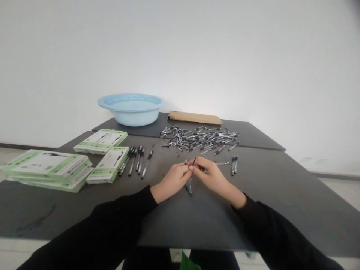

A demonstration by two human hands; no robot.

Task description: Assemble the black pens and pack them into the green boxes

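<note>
My left hand (172,181) and my right hand (211,175) meet over the middle of the dark table (281,195), both in black sleeves. Their fingers pinch a thin pen (190,183) that hangs down between them; a small dark pen part (194,161) sticks up from my right fingertips. A heap of several loose pen parts (200,138) lies just beyond the hands. A row of assembled black pens (136,160) lies to the left, beside a green-and-white box (108,165).
More green-and-white boxes (47,168) are stacked at the left, two more (100,141) behind. A light blue basin (131,108) and a brown envelope (195,117) sit at the far edge. Two pens (234,165) lie right of the hands.
</note>
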